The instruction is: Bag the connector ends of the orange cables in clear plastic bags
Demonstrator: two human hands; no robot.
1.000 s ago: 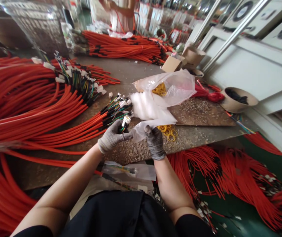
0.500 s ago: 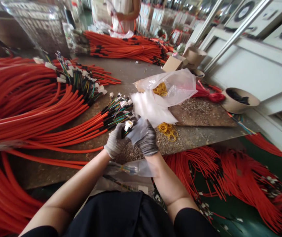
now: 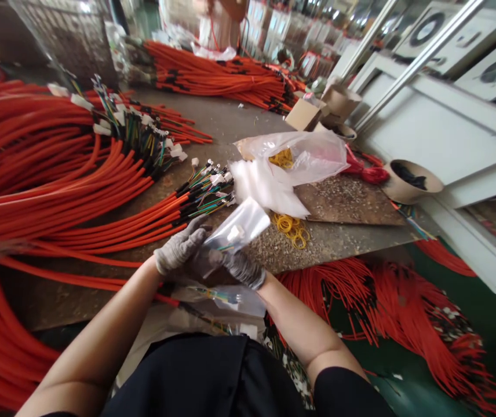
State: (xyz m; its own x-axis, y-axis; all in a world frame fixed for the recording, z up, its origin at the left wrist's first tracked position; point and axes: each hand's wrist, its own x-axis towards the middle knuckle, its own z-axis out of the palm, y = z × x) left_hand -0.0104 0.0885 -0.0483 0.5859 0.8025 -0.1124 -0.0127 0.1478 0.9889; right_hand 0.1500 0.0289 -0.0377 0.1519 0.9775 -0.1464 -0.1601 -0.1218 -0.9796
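A clear plastic bag [image 3: 237, 226] holding a white connector [image 3: 234, 233] and thin wire ends sits over the front of the workbench [image 3: 230, 130], gripped narrowly at its lower end between the left hand [image 3: 181, 249] and the right hand [image 3: 243, 269], both in grey knit gloves. Just beyond the bag, the connector ends of orange cable harnesses [image 3: 113, 217] fan in from the left, while loose yellow rubber bands [image 3: 290, 229] lie just to its right beneath a crumpled plastic sack [image 3: 294, 156]. Another bagged wire bundle [image 3: 234, 301] lies just below it, near the person's lap.
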